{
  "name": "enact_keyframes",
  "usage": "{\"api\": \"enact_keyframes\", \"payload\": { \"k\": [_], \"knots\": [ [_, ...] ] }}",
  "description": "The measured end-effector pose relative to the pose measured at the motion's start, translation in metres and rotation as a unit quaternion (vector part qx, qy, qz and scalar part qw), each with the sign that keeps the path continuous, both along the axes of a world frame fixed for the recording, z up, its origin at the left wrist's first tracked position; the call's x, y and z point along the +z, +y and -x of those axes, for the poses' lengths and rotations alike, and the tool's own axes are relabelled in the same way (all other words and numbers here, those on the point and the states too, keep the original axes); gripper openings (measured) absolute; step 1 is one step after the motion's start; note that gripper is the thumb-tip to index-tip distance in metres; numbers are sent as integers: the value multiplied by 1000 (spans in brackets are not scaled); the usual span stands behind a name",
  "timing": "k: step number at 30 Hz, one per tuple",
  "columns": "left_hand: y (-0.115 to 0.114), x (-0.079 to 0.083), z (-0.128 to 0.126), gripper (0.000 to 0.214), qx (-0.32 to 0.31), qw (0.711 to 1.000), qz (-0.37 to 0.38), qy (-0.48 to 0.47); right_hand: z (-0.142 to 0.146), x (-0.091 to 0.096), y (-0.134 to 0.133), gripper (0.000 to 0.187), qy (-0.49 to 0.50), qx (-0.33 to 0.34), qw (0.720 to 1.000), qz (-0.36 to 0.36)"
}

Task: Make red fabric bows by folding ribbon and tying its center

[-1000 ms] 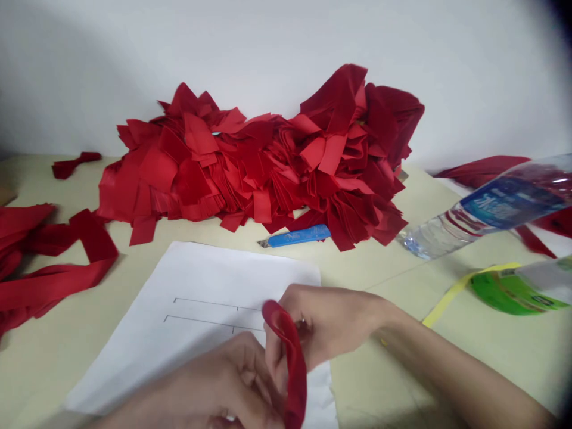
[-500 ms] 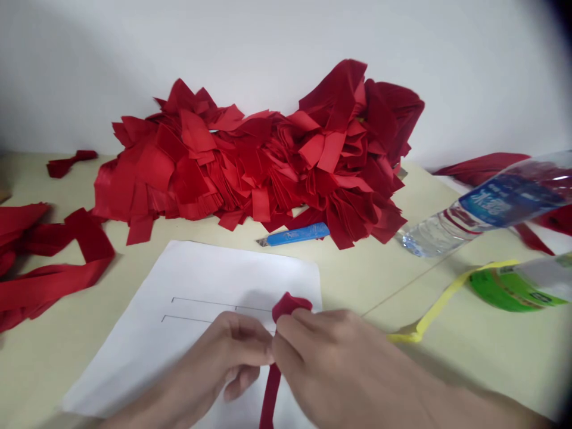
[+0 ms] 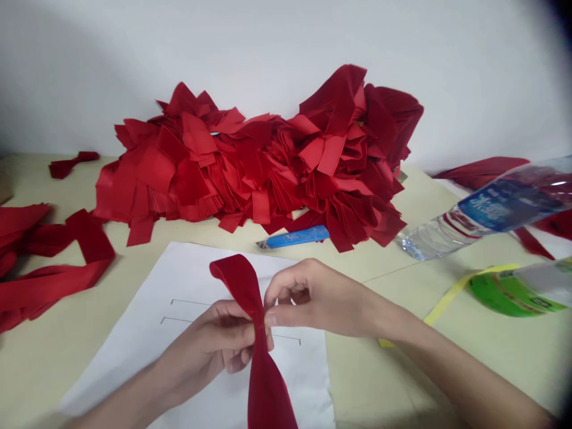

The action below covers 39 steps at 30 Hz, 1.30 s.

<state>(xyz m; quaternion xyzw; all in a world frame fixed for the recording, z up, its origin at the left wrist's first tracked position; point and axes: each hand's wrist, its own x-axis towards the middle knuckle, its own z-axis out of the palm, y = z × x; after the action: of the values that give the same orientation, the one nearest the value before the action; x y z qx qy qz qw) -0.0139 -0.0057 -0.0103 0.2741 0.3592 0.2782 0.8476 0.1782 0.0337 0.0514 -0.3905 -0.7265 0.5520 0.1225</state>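
A red velvet ribbon (image 3: 272, 387) is gathered narrow at its waist, its top end (image 3: 235, 271) curling over to the left and its lower part running off the bottom edge. My left hand (image 3: 223, 339) is closed, pinching that waist between thumb and fingers. My right hand (image 3: 304, 295) is closed too, thumb and forefinger tips together at the waist's right side. A thin thread (image 3: 391, 271) runs from the right behind this hand, in line with its fingertips; the bit inside the pinch is hidden. Under both hands lies a white paper sheet (image 3: 138, 351) with drawn bracket lines.
A big heap of red ribbon pieces (image 3: 250, 161) stands against the wall. Before it lies a blue utility knife (image 3: 297, 237). More red ribbon (image 3: 58, 280) lies left. On the right are a water bottle (image 3: 491, 202), a green-labelled bottle (image 3: 513, 295) and a yellow strip (image 3: 447, 298).
My right hand has turned and lifted up from over the ribbon, the thread's near end rising with it. The ribbon's top has swung up and left, now in plain view between my hands.
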Motion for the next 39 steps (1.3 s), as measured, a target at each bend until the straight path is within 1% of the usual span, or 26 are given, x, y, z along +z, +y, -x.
{"api": "enact_keyframes", "payload": {
  "k": [2, 5, 8, 11, 13, 18, 22, 26, 29, 32, 35, 37, 38, 39],
  "knots": [
    [1, 0, 1, 12, -3, 1000, -5, 5, 1, -1, 0, 14, 19, -15, 999, 22],
    [1, -1, 2, 15, -4, 1000, -6, 10, 3, -3, 1, 14, 55, -13, 995, 80],
    [2, -2, 2, 12, 4, 1000, -5, 8, 4, -6, 3, 9, 89, -13, 989, 120],
    [2, -5, 2, 9, 21, 1000, -17, 3, 5, -9, 5, 11, 107, -12, 983, 145],
    [3, -6, 2, 10, 31, 999, -19, 6, 5, -10, 6, 12, 112, -2, 983, 145],
    [1, -3, 1, 5, 76, 996, -35, 39, 4, -11, 8, 12, 81, 3, 990, 115],
    [2, 4, 0, 6, 108, 987, -56, 104, 3, -18, 10, 16, 64, -10, 995, 77],
    [3, 8, -1, 9, 88, 975, -126, 162, 5, -26, 6, 15, 31, -36, 998, 33],
    [4, 7, -3, 13, 74, 958, -147, 234, 9, -30, 1, 10, -1, -58, 998, -8],
    [6, 7, -3, 15, 53, 947, -163, 273, 9, -31, 1, 11, -9, -44, 998, -49],
    [8, 8, -2, 16, 57, 945, -170, 274, 4, -34, 12, 14, 25, -26, 998, -54],
    [10, 8, -1, 18, 70, 944, -166, 275, -1, -39, 24, 19, 20, -52, 996, -71],
    [11, 7, 0, 18, 74, 945, -162, 276, -5, -42, 29, 20, -11, -80, 991, -105],
    [12, 6, 1, 18, 81, 944, -158, 277, -8, -46, 35, 19, -58, -113, 980, -156]
  ]
}}
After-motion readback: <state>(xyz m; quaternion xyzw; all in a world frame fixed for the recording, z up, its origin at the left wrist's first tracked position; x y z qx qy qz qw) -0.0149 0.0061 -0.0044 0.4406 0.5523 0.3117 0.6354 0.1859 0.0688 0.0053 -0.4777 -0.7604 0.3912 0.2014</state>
